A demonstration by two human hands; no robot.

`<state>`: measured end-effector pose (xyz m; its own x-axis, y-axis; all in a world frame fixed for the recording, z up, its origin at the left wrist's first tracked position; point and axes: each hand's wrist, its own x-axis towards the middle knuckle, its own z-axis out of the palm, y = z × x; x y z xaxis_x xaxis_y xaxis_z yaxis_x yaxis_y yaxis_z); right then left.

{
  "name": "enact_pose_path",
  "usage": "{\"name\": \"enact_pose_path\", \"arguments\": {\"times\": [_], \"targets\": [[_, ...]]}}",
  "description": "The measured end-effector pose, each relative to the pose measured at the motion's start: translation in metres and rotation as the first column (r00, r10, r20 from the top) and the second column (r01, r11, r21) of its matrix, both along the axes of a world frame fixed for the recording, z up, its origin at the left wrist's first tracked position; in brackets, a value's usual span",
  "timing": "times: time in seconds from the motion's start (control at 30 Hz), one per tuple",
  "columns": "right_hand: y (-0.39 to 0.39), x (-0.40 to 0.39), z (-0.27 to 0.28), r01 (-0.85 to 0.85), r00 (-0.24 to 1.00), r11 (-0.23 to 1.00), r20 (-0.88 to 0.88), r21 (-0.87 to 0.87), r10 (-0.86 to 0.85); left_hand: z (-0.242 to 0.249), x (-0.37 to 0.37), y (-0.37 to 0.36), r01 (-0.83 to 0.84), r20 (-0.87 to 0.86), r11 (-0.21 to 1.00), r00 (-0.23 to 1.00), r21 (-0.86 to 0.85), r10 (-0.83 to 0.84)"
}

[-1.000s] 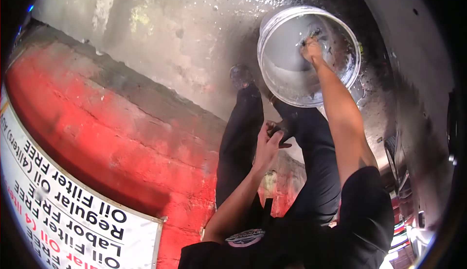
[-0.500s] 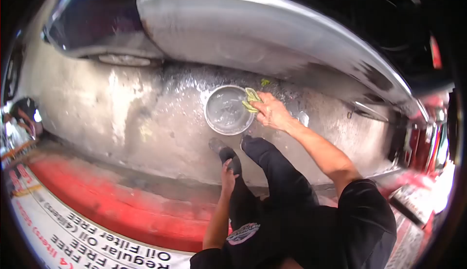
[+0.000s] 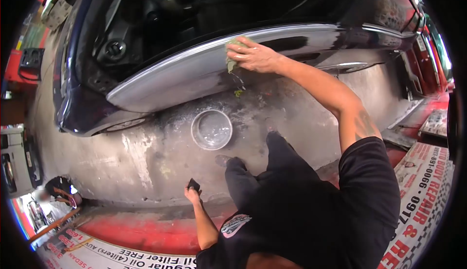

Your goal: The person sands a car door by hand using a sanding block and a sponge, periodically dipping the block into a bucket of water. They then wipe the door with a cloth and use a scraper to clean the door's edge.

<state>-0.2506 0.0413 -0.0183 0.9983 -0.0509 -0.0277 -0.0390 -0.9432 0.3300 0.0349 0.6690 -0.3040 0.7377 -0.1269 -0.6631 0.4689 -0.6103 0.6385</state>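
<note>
My right hand [image 3: 253, 56] presses a wet yellow-green cloth [image 3: 231, 65] against the silver edge of a car body [image 3: 165, 74], and water drips from the cloth. My left hand [image 3: 192, 191] hangs low by my leg, closed around a small dark object [image 3: 194, 184]. A white bucket [image 3: 211, 129] holding water stands on the wet concrete floor below the cloth, just ahead of my feet [image 3: 224, 161].
The dark car fills the upper view, its open compartment above the silver edge. Behind me runs a red-painted kerb [image 3: 146, 230] with printed banners [image 3: 423, 206]. Another person [image 3: 61, 191] crouches at far left. A car door stands at the right edge.
My right hand lifted the cloth out of the bucket and up onto the car's silver edge. The view rose from the floor to the car. My left hand moved off my leg.
</note>
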Motion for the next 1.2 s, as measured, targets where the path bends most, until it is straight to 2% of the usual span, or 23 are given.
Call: {"name": "enact_pose_path", "arguments": {"times": [0.1,0.27,0.3,0.4,0.5,0.57,0.63,0.73,0.8,0.93,1.0,1.07,1.13,1.2], "targets": [[-0.033,-0.108,0.005,0.065,0.995,0.998,0.082,-0.005,-0.065,0.015,-0.045,-0.009,-0.032,-0.145,0.999,0.989,0.011,0.033],[-0.091,-0.277,0.002,0.122,0.981,0.989,0.144,0.087,-0.134,0.027,-0.146,-0.033,-0.115,-0.158,0.992,0.980,0.058,0.123],[-0.100,-0.305,0.002,0.162,0.977,0.985,0.133,0.056,-0.168,0.030,-0.168,-0.041,-0.119,-0.171,0.991,0.977,0.068,0.129],[-0.109,-0.370,0.006,0.232,0.960,0.972,0.153,0.026,-0.233,0.035,-0.219,-0.063,-0.020,-0.194,0.999,0.981,0.050,0.029],[-0.111,-0.406,0.005,0.284,0.932,0.958,0.229,0.027,-0.283,0.054,-0.254,-0.089,-0.090,-0.236,0.996,0.968,-0.022,0.083],[-0.108,-0.405,-0.007,0.297,0.892,0.949,0.326,0.103,-0.315,0.067,-0.267,-0.098,-0.096,-0.255,0.993,0.964,-0.066,0.076],[-0.106,-0.381,-0.008,0.266,0.898,0.959,0.338,0.097,-0.283,0.077,-0.276,-0.110,-0.057,-0.282,0.987,0.959,-0.151,0.012],[-0.100,-0.333,-0.004,0.238,0.912,0.966,0.317,0.104,-0.259,0.089,-0.296,-0.140,-0.011,-0.235,0.980,0.971,-0.197,-0.036],[-0.100,-0.299,-0.005,0.128,0.954,0.988,0.263,0.081,-0.145,0.095,-0.310,-0.163,-0.035,-0.222,0.972,0.975,-0.233,-0.018],[-0.090,-0.229,-0.014,-0.022,0.957,0.999,0.291,0.038,0.010,0.099,-0.340,-0.206,-0.080,-0.177,0.935,0.984,-0.345,0.019],[-0.084,-0.207,-0.013,-0.101,0.976,0.995,0.192,-0.009,0.101,0.095,-0.354,-0.220,-0.081,-0.151,0.933,0.988,-0.350,0.029],[-0.093,-0.204,-0.013,-0.145,0.977,0.989,0.160,-0.006,0.144,0.093,-0.367,-0.226,-0.089,-0.126,0.929,0.991,-0.359,0.047],[-0.097,-0.222,-0.001,-0.183,0.979,0.981,0.105,0.069,0.175,0.093,-0.376,-0.211,-0.018,-0.060,0.933,0.998,-0.360,-0.003],[-0.103,-0.258,0.019,-0.148,0.989,0.989,0.017,-0.011,0.148,0.099,-0.385,-0.185,-0.095,-0.061,0.923,0.995,-0.374,0.078]]}}
